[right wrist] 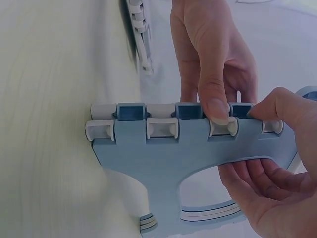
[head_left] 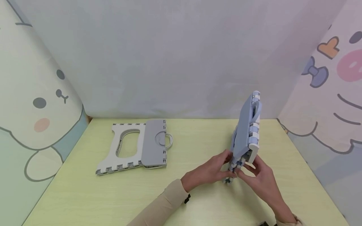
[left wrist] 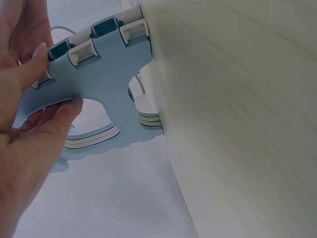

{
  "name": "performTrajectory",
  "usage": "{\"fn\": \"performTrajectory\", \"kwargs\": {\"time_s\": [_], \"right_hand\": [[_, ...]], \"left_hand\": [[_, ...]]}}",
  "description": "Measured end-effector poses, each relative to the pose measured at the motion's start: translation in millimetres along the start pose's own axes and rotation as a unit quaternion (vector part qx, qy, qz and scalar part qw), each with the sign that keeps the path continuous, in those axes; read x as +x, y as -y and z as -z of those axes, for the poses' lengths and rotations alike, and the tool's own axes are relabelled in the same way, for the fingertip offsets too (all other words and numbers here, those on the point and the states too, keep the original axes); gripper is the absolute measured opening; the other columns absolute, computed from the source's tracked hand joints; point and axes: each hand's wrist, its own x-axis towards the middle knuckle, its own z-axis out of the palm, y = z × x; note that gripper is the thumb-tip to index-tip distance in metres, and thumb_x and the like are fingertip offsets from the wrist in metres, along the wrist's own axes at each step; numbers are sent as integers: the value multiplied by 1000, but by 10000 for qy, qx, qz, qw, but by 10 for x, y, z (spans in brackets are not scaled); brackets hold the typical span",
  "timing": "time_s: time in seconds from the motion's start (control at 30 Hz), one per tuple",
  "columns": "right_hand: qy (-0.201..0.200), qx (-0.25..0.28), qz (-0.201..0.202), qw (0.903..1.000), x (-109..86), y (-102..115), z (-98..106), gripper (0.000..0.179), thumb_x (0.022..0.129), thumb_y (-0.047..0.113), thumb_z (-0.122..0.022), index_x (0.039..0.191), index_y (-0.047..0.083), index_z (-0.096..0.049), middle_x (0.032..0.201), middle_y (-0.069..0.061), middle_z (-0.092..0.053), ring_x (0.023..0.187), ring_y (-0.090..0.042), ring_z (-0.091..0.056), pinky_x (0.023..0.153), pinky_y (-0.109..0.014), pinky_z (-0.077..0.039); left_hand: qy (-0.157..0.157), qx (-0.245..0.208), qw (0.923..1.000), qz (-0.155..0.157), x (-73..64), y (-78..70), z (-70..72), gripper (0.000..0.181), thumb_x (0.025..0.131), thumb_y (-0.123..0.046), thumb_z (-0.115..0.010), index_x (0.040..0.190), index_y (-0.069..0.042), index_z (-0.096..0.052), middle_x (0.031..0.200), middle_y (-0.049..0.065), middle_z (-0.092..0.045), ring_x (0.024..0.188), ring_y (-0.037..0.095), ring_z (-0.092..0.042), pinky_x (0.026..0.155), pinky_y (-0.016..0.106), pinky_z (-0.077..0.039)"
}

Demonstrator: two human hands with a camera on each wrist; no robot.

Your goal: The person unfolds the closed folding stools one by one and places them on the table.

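A light blue and white folding step stool (head_left: 244, 128) stands on edge at the table's right, its panels folded close together. My left hand (head_left: 209, 169) grips its near hinged edge from the left. In the left wrist view its thumb lies along the hinge and its fingertips (left wrist: 72, 111) reach into the cut-out of the blue panel (left wrist: 111, 69). From the right, my right hand (head_left: 261, 179) holds the same edge. The right wrist view has its fingers (right wrist: 252, 178) in the cut-out on that side, thumb at the white and blue hinge knuckles (right wrist: 162, 128).
A grey and white folding step stool (head_left: 154, 142) lies flat at the table's left, its ring handle (head_left: 169, 141) pointing right. Behind the yellowish table (head_left: 118, 194) rises a pale wall (head_left: 181, 62). Side panels with cartoon animals (head_left: 39, 103) flank the table.
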Motion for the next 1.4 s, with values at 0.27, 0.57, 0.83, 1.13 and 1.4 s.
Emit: {"fn": "performTrajectory", "kwargs": {"time_s": [0.27, 0.57, 0.83, 1.13, 1.4], "right_hand": [[-10, -88, 101, 9999, 18, -17, 24, 84, 83, -6, -82, 156, 13, -44, 147, -2, -50, 122, 9, -52, 89, -18, -55], [-33, -253, 52, 9997, 27, -39, 66, 86, 82, -6, -82, 156, 14, -43, 148, -16, -50, 123, 12, -48, 89, -16, -54], [-43, -317, -58, 9995, 21, -58, 107, 85, 83, -6, -82, 156, 11, -42, 147, -16, -50, 121, 14, -48, 89, -15, -53], [-161, -356, -88, 9992, -1, -75, 139, 80, 84, -7, -80, 154, 9, -45, 140, 14, -50, 120, 13, -50, 88, -13, -52], [-236, -481, -311, 9981, -11, -66, 155, 73, 84, -6, -79, 149, 4, -49, 134, -9, -57, 110, 14, -55, 86, -13, -54]], "left_hand": [[-88, 100, 9999, 0, -7, -5, 34, 55, 95, -16, -76, 136, -7, -40, 135, 7, -56, 133, 7, -50, 109, 18, -40], [-77, 111, 9999, 26, -16, -15, 77, 58, 95, -12, -75, 140, -5, -38, 140, 10, -54, 135, 10, -50, 109, 18, -40], [-53, 39, 9999, 143, -22, -11, 89, 62, 95, -12, -74, 144, -5, -36, 143, 10, -52, 137, 10, -48, 110, 19, -40], [-48, 10, 10000, 41, -22, 6, 95, 62, 95, -10, -74, 143, -5, -34, 144, 11, -51, 139, 11, -47, 110, 19, -39], [-21, -64, 10000, 69, -33, 8, 106, 63, 95, -10, -74, 144, -6, -34, 145, 10, -51, 140, 11, -46, 111, 20, -39]]}}
